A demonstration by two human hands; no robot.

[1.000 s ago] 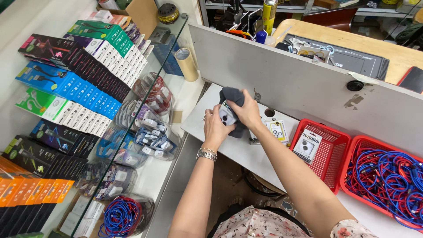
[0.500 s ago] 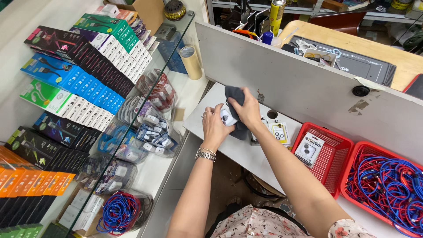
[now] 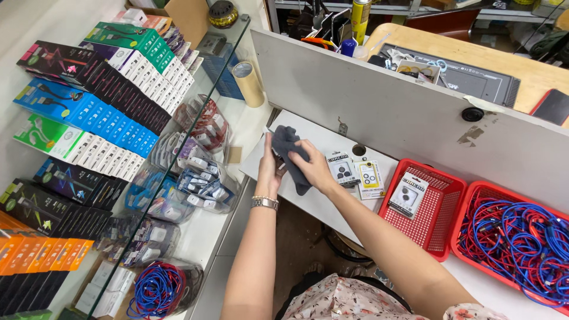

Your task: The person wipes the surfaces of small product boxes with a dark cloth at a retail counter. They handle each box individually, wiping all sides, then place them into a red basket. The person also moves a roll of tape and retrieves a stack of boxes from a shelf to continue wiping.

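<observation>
roughly upright, the dark grey cloth (image 3: 288, 155) runs its long axis from the far end of the white counter (image 3: 320, 204) down toward the person, its lower tail trailing near the counter's front edge. left hand (image 3: 269, 169) stands on its edge against the cloth's left side, fingers nearly straight and together, a metal watch (image 3: 264, 202) on the wrist. right hand (image 3: 314, 168) lies over the cloth from the right, fingers curled and pinching its folds. whatever sits inside the cloth is hidden. just beside the right hand lie two small carded packets (image 3: 357, 173); a red basket (image 3: 435, 228) stands further right.
</observation>
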